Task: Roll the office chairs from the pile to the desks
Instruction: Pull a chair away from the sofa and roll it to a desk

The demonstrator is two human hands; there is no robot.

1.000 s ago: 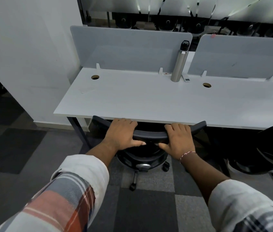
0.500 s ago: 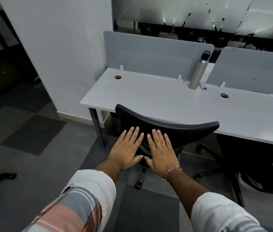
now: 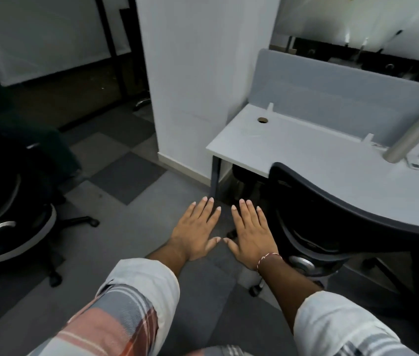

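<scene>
— Hands first: how do we find them?

— We see the left hand (image 3: 195,232) and the right hand (image 3: 252,235) side by side, palms down above the floor, thumbs nearly meeting. The fingers (image 3: 208,209) of both are straight and a little spread, and they hold nothing. The right hand sits just beside the backrest's left edge; whether it touches, we cannot tell. A thread bracelet (image 3: 267,258) circles that wrist.

— And the office chair (image 3: 344,227)?

— We place it at the right, pulled up to the tabletop (image 3: 306,155), its back turned to us so that it faces the tabletop. The long curve of the backrest runs along the tabletop's front edge and overlaps it in our view. One caster (image 3: 254,289) shows below.

— What do we make of the room?

— We note carpet tiles (image 3: 126,253) in light and dark grey and a white pillar (image 3: 190,73) at the tabletop's left end. A grey divider (image 3: 344,93) runs along its far side, with a steel bottle (image 3: 406,142) standing by it. A second chair (image 3: 10,209), dark, stands well apart on the left.
</scene>
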